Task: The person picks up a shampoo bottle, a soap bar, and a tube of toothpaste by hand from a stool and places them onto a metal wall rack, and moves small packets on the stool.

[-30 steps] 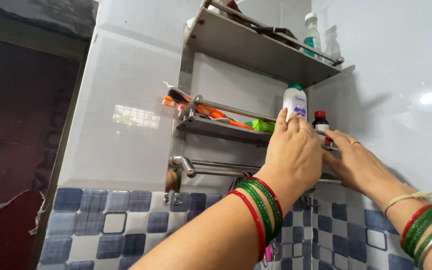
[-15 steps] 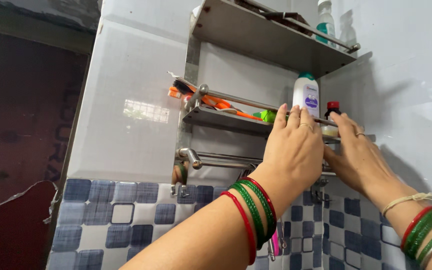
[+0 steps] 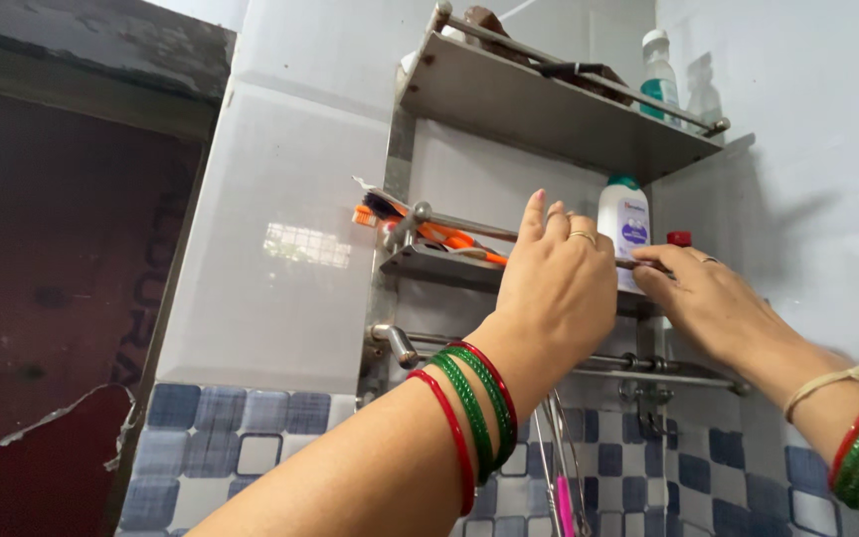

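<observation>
My left hand (image 3: 559,288) reaches up to the middle steel shelf (image 3: 439,267), back toward me, with its fingers stretched over the front rail. What lies behind its palm is hidden. My right hand (image 3: 708,298) comes in from the right, its fingertips resting on the rail just below a white bottle with a green cap (image 3: 622,224). A small red-capped bottle (image 3: 679,239) stands right of that, above my right fingers. Orange toothbrushes (image 3: 429,234) lie at the shelf's left end, left of my left hand. Both wrists wear red and green bangles.
A top steel shelf (image 3: 549,109) overhangs, carrying a clear bottle of teal liquid (image 3: 658,75) and dark objects. A steel towel rail (image 3: 628,363) runs under the hands. White wall tiles, blue checkered tiles (image 3: 251,438) below, and a dark red wall (image 3: 52,298) at the left.
My left hand has slid left off the white bottle and its fingers have lifted over the rail. My right fingers have stretched along the rail. The view has shifted slightly.
</observation>
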